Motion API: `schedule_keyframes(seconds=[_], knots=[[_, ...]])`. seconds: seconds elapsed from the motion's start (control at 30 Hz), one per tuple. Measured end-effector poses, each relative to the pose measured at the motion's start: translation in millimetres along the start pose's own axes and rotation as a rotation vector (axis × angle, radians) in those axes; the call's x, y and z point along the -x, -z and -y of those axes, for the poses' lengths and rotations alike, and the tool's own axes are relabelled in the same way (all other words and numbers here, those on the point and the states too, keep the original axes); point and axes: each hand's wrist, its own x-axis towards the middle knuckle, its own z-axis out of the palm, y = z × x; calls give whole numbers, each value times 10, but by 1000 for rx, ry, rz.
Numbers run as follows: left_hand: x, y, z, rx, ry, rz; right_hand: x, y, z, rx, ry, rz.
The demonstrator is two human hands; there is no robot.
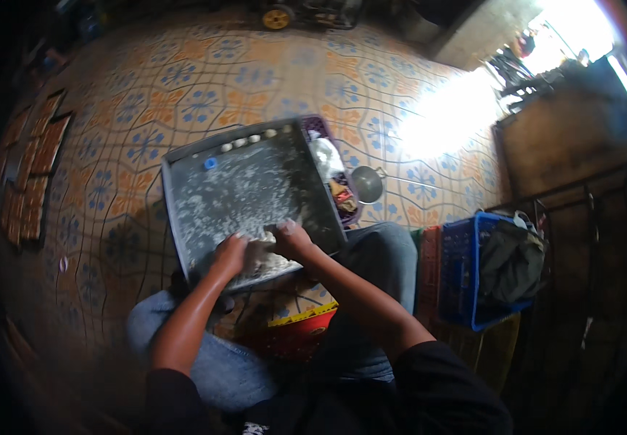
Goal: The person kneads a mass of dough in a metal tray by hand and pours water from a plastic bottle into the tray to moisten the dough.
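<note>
A large grey metal tray (169, 190), dusted with white flour, rests before my knees. Near its front edge my left hand (232, 254) is closed, fingers curled at a lump of pale dough (267, 238). Just to the right, my right hand (294, 241) also closes on the dough; its fingertips are partly hidden. More pale dough or flour (275, 265) lies beneath and between both hands. Along the tray's far side sits a row of small dough balls (254, 138). A small blue round piece with a hole (210, 163) lies near the far left corner.
A purple basket (313, 127) with a white bag stands against the tray's right side, beside a round metal pan (366, 185). At right is a blue crate (476, 254) holding dark cloth. Wooden racks (34, 174) lie far left on the patterned tile floor (255, 76).
</note>
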Motion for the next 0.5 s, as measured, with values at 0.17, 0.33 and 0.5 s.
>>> schedule_keyframes(seconds=[0.17, 0.33, 0.5], knots=[[197, 22, 186, 21, -95, -114, -78, 1547, -206, -304, -166, -296], [14, 341, -222, -52, 114, 117, -344, 2102, -1260, -177, -327, -299], [-61, 315, -366, -216, 108, 130, -1126, 1551, -1912, 47, -522, -22]])
